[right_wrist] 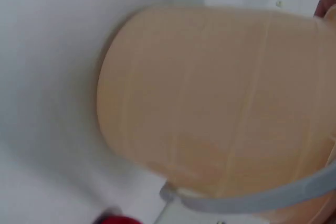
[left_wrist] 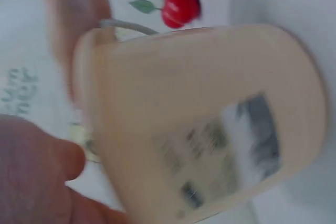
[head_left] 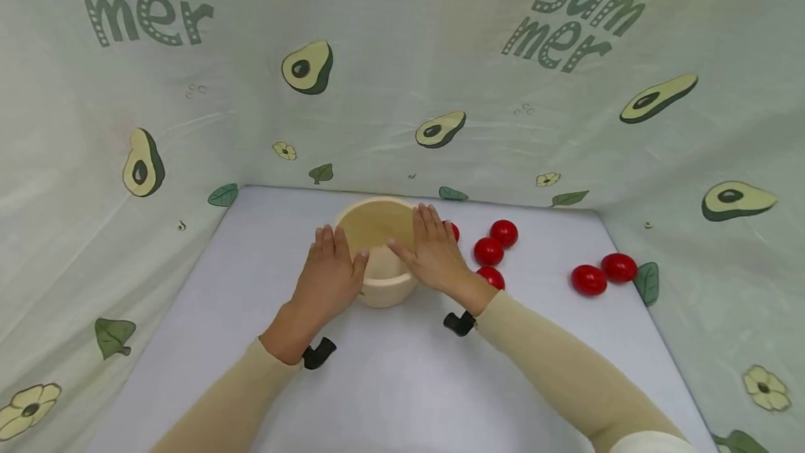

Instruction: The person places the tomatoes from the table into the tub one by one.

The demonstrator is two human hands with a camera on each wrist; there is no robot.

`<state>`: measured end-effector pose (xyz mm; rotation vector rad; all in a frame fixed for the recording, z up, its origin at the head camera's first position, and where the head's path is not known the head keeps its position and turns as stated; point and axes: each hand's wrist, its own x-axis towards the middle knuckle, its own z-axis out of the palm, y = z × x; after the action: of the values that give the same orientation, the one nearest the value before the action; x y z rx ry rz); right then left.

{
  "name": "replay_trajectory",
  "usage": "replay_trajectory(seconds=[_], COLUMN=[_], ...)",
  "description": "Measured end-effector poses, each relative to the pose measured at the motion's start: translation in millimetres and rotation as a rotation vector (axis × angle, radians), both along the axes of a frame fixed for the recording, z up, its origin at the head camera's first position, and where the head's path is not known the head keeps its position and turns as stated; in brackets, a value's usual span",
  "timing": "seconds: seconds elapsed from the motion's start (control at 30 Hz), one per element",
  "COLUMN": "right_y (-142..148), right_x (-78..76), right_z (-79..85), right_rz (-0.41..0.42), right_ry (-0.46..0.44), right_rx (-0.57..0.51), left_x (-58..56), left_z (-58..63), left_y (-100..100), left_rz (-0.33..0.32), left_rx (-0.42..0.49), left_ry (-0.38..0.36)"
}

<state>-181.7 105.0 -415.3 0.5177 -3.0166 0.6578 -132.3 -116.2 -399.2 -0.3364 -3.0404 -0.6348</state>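
Observation:
A cream-coloured bucket (head_left: 385, 292) stands upright on the table between the two hands, its mouth facing up. My left hand (head_left: 327, 275) lies along the bucket's left rim, fingers straight. On the opposite rim is my right hand (head_left: 434, 250), also with straight fingers and the thumb spread over the opening. In the left wrist view the bucket's wall (left_wrist: 173, 87) carries a blurred printed label (left_wrist: 236, 150). A grey curved handle (right_wrist: 262, 195) hangs along the bucket in the right wrist view. From above, no contents show inside, though part of the interior is hidden.
Several glossy red rounded objects (head_left: 488, 252) lie just right of the bucket, partly behind the right hand and wrist. Two more red ones (head_left: 588, 280) sit near the table's right edge. Printed fabric (head_left: 377, 152) walls the table (head_left: 402, 383) at the back and sides.

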Motion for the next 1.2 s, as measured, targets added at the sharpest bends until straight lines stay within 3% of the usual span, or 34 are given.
replay_trajectory(seconds=[0.13, 0.2, 0.27, 0.33, 0.47, 0.6, 0.7, 1.0, 1.1, 1.2], right_y=[38, 47, 50, 49, 49, 55, 60, 61, 61, 58], right_x=[-22.1, -27.1, -27.8, -26.2, -26.4, -28.5, -26.7, -5.6, -0.7, -0.8], right_z=[4.5, 7.3, 9.9, 11.0, 10.3, 10.5, 11.3, 14.4, 13.9, 9.6], right_rz=[0.055, 0.077, 0.099, 0.126, 0.184, 0.229, 0.244, 0.200, 0.200, 0.198], right_ry=[0.004, 0.010, -0.009, -0.043, -0.094, -0.059, -0.057, -0.090, -0.069, -0.014], right_rx=[0.042, 0.072, 0.085, 0.068, 0.067, 0.090, 0.061, -0.019, -0.030, -0.039], left_x=[11.6, 6.0, -8.2, -25.3, -54.8, -69.1, -64.3, -23.9, -17.9, -18.8], left_z=[25.1, 34.4, 37.6, 36.0, 23.0, 3.5, -3.8, -11.9, -15.7, -17.0], left_y=[1, -3, -7, -10, -14, -16, -13, -1, -1, -6], left_rz=[-0.021, -0.012, -0.021, -0.060, -0.230, -0.327, -0.308, -0.236, -0.230, -0.230], left_rx=[-0.049, -0.036, -0.018, -0.016, -0.058, -0.038, -0.020, -0.021, -0.035, -0.042], left_ry=[-0.033, -0.035, -0.012, 0.007, -0.003, -0.053, -0.076, -0.080, -0.072, -0.033])
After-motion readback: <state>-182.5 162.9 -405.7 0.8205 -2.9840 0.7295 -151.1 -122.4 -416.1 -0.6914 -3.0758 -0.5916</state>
